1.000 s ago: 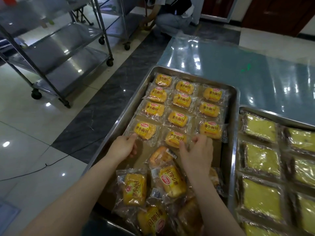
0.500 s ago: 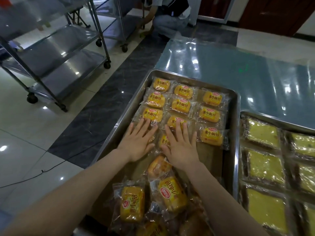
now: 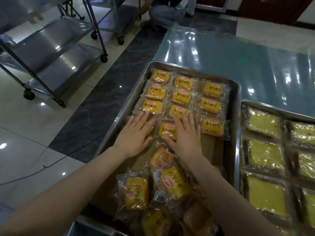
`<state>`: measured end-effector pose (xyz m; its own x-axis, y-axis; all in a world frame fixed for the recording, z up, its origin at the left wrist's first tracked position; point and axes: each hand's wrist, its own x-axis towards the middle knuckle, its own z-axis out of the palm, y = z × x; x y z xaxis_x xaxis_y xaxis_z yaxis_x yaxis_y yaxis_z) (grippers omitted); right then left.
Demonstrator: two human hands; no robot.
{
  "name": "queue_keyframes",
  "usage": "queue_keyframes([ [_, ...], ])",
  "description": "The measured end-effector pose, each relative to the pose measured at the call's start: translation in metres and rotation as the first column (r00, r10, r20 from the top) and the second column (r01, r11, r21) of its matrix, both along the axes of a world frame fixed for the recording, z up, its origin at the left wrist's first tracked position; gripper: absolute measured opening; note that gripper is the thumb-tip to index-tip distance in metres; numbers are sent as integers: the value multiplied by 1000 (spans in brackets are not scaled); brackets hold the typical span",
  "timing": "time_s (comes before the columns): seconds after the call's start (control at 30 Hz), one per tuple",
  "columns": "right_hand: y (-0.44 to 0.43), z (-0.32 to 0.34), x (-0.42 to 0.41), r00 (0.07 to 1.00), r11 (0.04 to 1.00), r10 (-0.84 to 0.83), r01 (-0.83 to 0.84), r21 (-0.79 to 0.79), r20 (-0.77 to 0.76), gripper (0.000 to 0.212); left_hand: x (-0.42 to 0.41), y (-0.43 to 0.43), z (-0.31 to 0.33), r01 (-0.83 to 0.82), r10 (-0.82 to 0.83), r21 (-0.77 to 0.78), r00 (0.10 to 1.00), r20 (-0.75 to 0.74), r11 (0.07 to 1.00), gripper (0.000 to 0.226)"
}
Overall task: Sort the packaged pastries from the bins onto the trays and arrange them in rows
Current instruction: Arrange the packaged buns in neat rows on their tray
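Note:
A steel tray (image 3: 237, 120) holds several yellow packaged small breads in three neat columns at its far end. My left hand (image 3: 136, 133) lies flat, fingers straight, pressing on the nearest pack of the left column, which it mostly hides. My right hand (image 3: 185, 135) lies flat too, its fingers over the nearest middle-column pack (image 3: 167, 131) and reaching the pack beyond (image 3: 178, 110). A loose heap of the same packs (image 3: 175, 183) fills the near end of the tray, lying at odd angles.
A second tray (image 3: 265, 106) at the right carries rows of wrapped yellow cake slices. Both trays rest on a table covered in shiny plastic film (image 3: 238, 57). Wheeled steel racks (image 3: 56, 53) stand at the left; a person crouches on the floor beyond (image 3: 167, 11).
A second ago both hands curled at the near edges of the front-row packs. They have since flattened and slid forward onto those packs, nudging them up against the row beyond.

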<state>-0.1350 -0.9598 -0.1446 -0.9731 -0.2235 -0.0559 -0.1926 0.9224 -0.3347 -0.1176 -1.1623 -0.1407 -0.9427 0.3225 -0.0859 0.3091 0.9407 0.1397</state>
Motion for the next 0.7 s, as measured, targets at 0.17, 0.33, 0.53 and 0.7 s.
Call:
queue_keyframes([
  [0.17, 20, 5, 51, 981, 943, -122, 162, -289, 149, 21, 45, 12, 24, -29, 18, 277, 999, 41, 960, 16],
  [0.33, 21, 9, 84, 953, 947, -20, 115, -300, 301, 20, 68, 39, 21, -336, 164, 378, 893, 418, 863, 45],
  [0.53, 22, 23, 109, 956, 935, -99, 185, -302, 276, 26, 87, 41, 15, -472, 247, 491, 856, 454, 733, 56],
  [0.7, 38, 31, 118, 897, 954, 71, 66, -292, 436, 24, 94, 16, 26, -556, 295, 689, 831, 472, 464, 56],
])
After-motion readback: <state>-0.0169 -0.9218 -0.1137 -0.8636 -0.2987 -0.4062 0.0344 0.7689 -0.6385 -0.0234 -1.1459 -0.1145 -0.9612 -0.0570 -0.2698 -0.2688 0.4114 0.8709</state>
